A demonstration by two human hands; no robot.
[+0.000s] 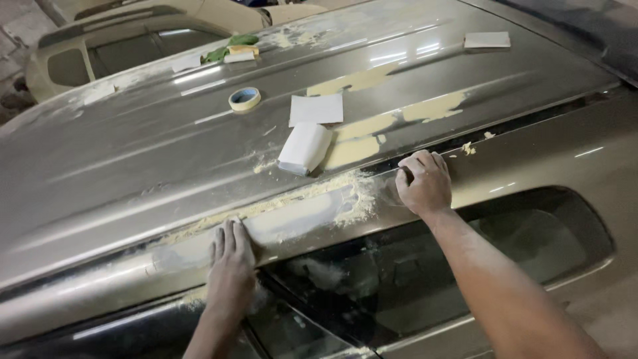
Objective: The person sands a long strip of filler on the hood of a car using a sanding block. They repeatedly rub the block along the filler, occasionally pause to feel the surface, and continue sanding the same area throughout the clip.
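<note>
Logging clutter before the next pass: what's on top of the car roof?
On the car roof: tape roll, sanding block, paper sheet, another sheet, green cloth, yellowish filler patches and dust. What lies under the block and sheets is covered.

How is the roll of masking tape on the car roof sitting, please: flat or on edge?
Flat: the roll of tape lies on its side on the car roof, with its round opening facing up.
</note>
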